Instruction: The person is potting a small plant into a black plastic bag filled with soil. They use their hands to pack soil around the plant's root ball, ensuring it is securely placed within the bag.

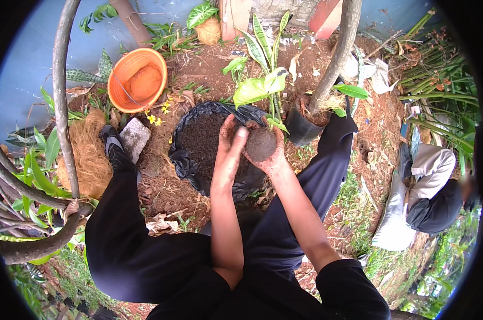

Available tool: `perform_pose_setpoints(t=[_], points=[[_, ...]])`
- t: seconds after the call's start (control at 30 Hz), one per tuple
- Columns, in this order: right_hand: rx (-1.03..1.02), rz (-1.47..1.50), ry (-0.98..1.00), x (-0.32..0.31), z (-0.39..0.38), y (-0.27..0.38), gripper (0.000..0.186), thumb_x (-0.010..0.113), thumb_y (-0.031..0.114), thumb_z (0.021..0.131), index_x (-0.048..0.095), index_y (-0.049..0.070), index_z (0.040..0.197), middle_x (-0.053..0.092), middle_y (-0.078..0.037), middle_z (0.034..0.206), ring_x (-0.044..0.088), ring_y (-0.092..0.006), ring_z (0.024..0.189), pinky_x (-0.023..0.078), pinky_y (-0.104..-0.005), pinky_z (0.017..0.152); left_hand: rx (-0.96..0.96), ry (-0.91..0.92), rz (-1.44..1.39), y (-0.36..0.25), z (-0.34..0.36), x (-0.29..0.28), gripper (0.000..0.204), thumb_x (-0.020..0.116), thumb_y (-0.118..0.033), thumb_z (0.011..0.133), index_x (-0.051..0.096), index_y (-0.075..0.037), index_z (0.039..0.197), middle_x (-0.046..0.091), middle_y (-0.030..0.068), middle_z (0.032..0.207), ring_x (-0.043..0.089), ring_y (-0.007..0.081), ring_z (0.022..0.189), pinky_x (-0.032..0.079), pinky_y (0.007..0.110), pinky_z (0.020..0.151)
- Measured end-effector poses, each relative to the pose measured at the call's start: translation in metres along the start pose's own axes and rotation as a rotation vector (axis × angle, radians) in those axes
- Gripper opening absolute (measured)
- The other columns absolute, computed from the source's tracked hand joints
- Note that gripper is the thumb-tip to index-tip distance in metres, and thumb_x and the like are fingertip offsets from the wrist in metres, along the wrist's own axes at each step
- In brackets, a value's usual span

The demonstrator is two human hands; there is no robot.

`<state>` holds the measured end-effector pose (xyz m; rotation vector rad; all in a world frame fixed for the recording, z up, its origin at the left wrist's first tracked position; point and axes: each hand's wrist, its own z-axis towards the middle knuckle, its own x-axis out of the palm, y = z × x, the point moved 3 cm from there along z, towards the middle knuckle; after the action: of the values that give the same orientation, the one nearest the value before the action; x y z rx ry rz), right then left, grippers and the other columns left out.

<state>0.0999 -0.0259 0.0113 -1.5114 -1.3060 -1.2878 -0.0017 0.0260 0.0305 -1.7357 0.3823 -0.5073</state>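
Note:
My right hand [272, 157] cradles a round ball of dark soil [262, 143] over the right part of a black plastic bag [180, 166] full of loose dark soil [199, 138]. My left hand [230, 141] is beside the ball, its fingers raised and curved and its thumb against the ball's left side. Both hands are smeared with soil. A small green shoot [276, 124] shows just above the ball, and broad leaves [257, 90] overhang the bag's back edge; I cannot tell whether the shoot belongs to the ball.
An orange bucket [121, 72] stands back left, near coconut fiber [84, 149] and a stone block [135, 137]. A black pot [300, 129] with a woody stem stands right. Branches [60, 90] arch at left. Another person [433, 205] sits far right beside a pale sack [391, 226].

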Motion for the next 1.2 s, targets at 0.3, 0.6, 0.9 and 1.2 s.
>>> perform_pose_setpoints(t=[0.3,0.6,0.9,1.2], points=[[0.003,-0.026,0.044,-0.018,0.010,0.004,0.038,0.066,0.046,0.086,0.063,0.021,0.115,0.064,-0.008,0.107,0.060,-0.0261,0.097,0.050,-0.0484,0.089,0.046,0.046,-0.120,-0.002,0.005,0.004,0.070,0.064,-0.036,0.095,0.031,-0.009,0.151,0.026,0.0176,0.154,0.022,0.0270,0.145,0.020,0.040,0.117],[0.042,0.003,0.012,-0.023,0.014,0.007,0.049,0.057,0.050,0.087,0.063,0.007,0.111,0.066,-0.009,0.106,0.063,-0.0248,0.099,0.050,-0.0402,0.091,-0.151,0.098,-0.445,-0.005,0.004,0.009,0.074,0.065,-0.041,0.094,0.031,-0.006,0.150,0.026,0.0160,0.155,0.021,0.0284,0.145,0.019,0.040,0.118],[0.084,-0.013,0.051,-0.033,0.016,0.010,0.058,0.051,0.055,0.087,0.061,0.005,0.114,0.066,-0.012,0.103,0.062,-0.0277,0.100,0.048,-0.0425,0.092,0.037,-0.105,0.234,-0.005,0.007,0.004,0.075,0.065,-0.042,0.094,0.032,-0.002,0.148,0.041,0.0146,0.138,0.041,0.0260,0.131,0.030,0.036,0.113],[0.116,0.010,0.096,-0.021,0.013,0.009,0.059,0.048,0.055,0.088,0.062,0.004,0.114,0.066,-0.012,0.103,0.062,-0.0263,0.101,0.048,-0.0403,0.094,-0.113,-0.002,-0.384,0.004,0.007,0.006,0.078,0.067,-0.046,0.091,0.034,-0.002,0.147,0.033,0.0161,0.146,0.035,0.0267,0.133,0.028,0.039,0.113]])
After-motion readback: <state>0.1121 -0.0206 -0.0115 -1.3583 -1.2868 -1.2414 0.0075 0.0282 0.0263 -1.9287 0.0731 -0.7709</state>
